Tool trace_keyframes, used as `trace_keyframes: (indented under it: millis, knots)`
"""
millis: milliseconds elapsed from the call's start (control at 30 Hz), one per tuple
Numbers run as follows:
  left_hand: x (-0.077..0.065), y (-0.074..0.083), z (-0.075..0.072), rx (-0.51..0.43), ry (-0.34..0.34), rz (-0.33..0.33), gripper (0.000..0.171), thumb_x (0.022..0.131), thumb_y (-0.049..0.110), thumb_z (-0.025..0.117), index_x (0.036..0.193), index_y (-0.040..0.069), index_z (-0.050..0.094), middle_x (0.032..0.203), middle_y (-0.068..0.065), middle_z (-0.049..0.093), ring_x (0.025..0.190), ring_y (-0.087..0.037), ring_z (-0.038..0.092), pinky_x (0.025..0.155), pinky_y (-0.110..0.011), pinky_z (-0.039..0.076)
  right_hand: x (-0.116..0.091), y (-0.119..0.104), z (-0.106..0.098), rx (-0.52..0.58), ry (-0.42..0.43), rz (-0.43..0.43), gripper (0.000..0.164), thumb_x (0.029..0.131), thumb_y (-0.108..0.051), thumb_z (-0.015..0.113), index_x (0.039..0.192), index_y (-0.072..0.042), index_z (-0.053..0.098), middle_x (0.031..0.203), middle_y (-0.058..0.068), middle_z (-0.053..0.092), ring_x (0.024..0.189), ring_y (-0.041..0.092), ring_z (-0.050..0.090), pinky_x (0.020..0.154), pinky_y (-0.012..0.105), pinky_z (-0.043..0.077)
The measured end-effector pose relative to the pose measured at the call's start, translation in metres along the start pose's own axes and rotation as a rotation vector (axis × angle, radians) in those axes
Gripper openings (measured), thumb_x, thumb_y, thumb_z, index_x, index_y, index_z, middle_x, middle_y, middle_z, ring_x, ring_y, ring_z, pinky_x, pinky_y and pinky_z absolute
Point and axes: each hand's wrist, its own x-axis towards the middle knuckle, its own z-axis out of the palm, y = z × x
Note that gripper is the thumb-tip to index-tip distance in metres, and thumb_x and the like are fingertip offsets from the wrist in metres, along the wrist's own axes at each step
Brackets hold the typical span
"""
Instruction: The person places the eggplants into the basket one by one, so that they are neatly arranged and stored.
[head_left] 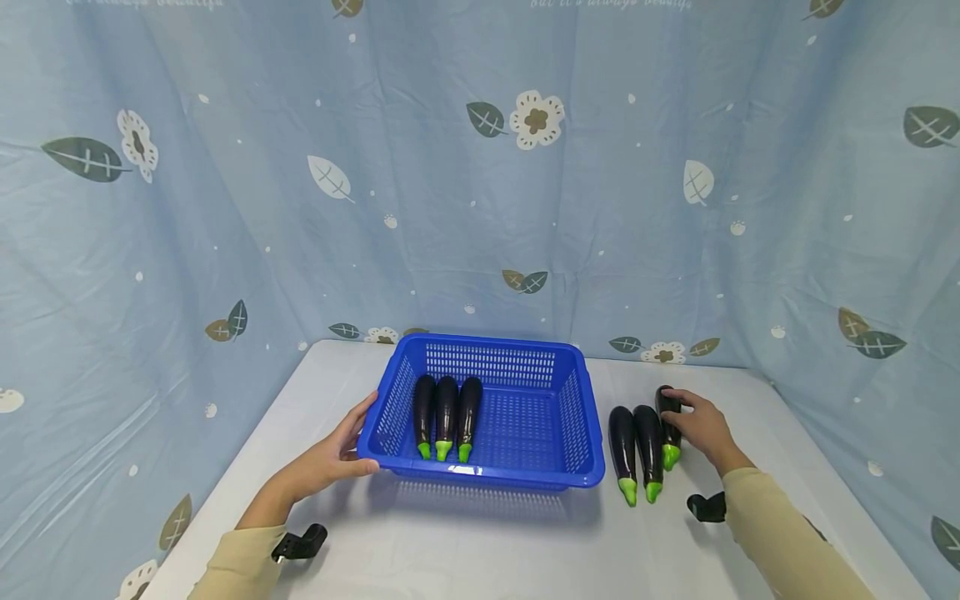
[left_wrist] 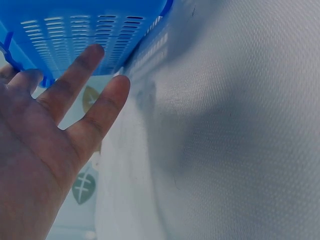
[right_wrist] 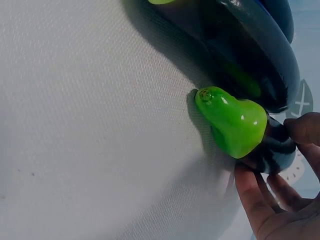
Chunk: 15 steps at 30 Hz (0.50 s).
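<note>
In the head view, a blue plastic basket stands on the table with three dark eggplants side by side in its left part. My left hand rests against the basket's left end, thumb by the front corner; the left wrist view shows its fingers straight and spread beside the slotted wall. To the right of the basket, my right hand grips an eggplant between thumb and fingers. Its green stem end faces the right wrist camera. Two more eggplants lie just left of it.
A white cloth covers the table. Behind it hangs a blue curtain with leaf and flower prints. Black camera mounts show at both wrists.
</note>
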Motion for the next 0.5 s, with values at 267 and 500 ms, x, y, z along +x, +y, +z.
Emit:
trace_keyframes:
  millis: [267, 500]
  knots:
    - [0.0006, -0.0003, 0.0006, 0.016, 0.008, 0.0, 0.102, 0.094, 0.02, 0.073, 0.165, 0.028, -0.001, 0.167, -0.025, 0.013, 0.14, -0.05, 0.039, 0.105, -0.052, 0.041, -0.0029, -0.0006, -0.0019, 0.001, -0.008, 0.006, 0.057, 0.097, -0.02, 0.062, 0.148, 0.0, 0.047, 0.151, 0.038, 0.034, 0.13, 0.056, 0.042, 0.099, 0.062, 0.046]
    - [-0.0001, -0.0008, 0.0, 0.011, 0.005, -0.005, 0.102, 0.095, 0.019, 0.073, 0.165, 0.029, 0.0, 0.167, -0.024, 0.012, 0.141, -0.049, 0.038, 0.101, -0.028, 0.043, -0.0046, -0.0002, -0.0029, -0.009, -0.001, 0.01, 0.057, 0.098, -0.021, 0.061, 0.148, 0.0, 0.046, 0.15, 0.038, 0.034, 0.131, 0.057, 0.04, 0.102, 0.064, 0.042]
